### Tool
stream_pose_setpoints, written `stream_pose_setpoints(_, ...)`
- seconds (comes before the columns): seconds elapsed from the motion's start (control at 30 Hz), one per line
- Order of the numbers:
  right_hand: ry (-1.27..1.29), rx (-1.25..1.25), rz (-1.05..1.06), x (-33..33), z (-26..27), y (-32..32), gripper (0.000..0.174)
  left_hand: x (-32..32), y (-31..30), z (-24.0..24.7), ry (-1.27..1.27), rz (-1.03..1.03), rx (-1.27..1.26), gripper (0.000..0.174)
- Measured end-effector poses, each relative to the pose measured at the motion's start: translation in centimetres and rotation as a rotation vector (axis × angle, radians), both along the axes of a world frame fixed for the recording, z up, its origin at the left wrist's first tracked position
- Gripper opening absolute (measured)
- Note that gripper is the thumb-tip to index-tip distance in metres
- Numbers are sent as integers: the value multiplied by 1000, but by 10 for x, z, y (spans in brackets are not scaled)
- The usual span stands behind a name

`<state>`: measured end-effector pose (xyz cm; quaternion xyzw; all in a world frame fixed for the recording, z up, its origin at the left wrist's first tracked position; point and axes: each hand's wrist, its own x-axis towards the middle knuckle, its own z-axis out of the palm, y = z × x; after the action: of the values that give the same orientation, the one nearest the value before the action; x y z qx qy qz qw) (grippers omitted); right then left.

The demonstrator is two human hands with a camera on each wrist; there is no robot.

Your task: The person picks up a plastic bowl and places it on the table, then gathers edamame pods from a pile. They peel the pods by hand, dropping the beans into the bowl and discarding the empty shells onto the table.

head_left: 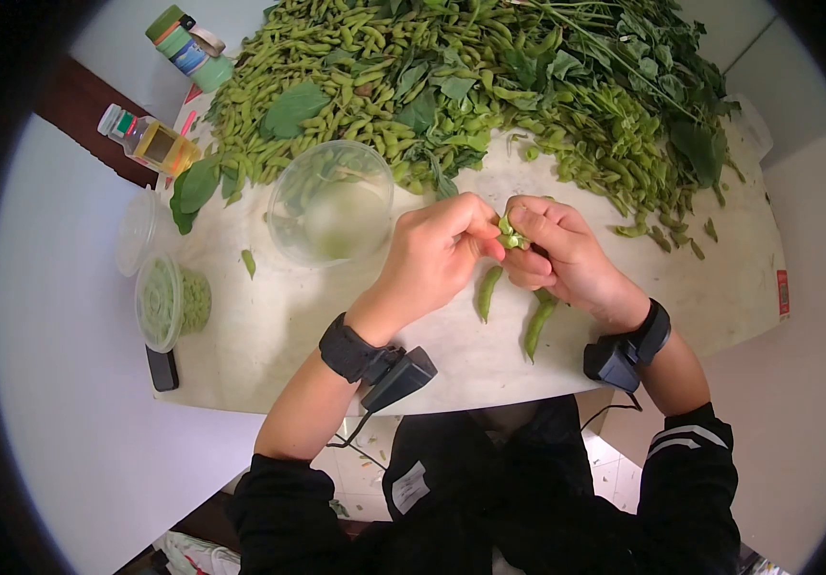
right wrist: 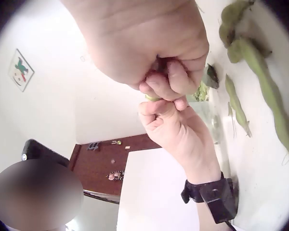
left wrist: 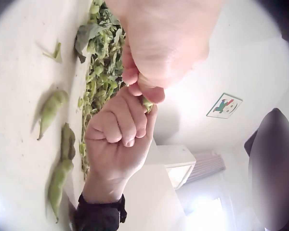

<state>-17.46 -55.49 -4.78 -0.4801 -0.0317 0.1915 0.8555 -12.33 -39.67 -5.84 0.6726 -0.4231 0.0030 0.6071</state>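
Both hands meet above the table, in front of a big heap of soybean pods (head_left: 336, 105). A split green soybean pod (head_left: 510, 233) is pinched between them, mostly covered by fingers. The left hand (head_left: 437, 251) holds one end with thumb and fingertips. Curled round the other end is the right hand (head_left: 571, 251), its thumb on top. In the left wrist view, only a sliver of the pod (left wrist: 147, 104) shows between the hands. Loose pods lie on the table below: one pod (head_left: 488, 293) under the fingertips, another pod (head_left: 536, 331) nearer the table's front edge.
Left of the hands stands a clear plastic tub (head_left: 288, 225). Farther left are a tub of shelled beans (head_left: 196, 300), a loose lid (head_left: 136, 233), a black phone (head_left: 162, 370), a bottle of yellow liquid (head_left: 157, 144) and a green bottle (head_left: 189, 56). Leafy stalks (head_left: 652, 77) pile up at back right.
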Motion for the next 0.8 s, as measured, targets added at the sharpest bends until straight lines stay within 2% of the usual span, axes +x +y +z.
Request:
stream_pose_setpoints(0.13,-9,88,39,-1,1,0,23,1,-1,-3,18,-45,-81,14)
stream_pose_setpoints(0.67,70,128,78,0,2,-4,23,0,0,-4,50,-89,-54,13)
stream_pose_setpoints(0.73,-70,-209,-40,1,1,-4,26,-2,-2,-6,149,-93,-99,12)
stream_pose_setpoints(0.8,-80,-196,-81,-1,-2,-4,28,1,-3,-11,141,-72,-78,12)
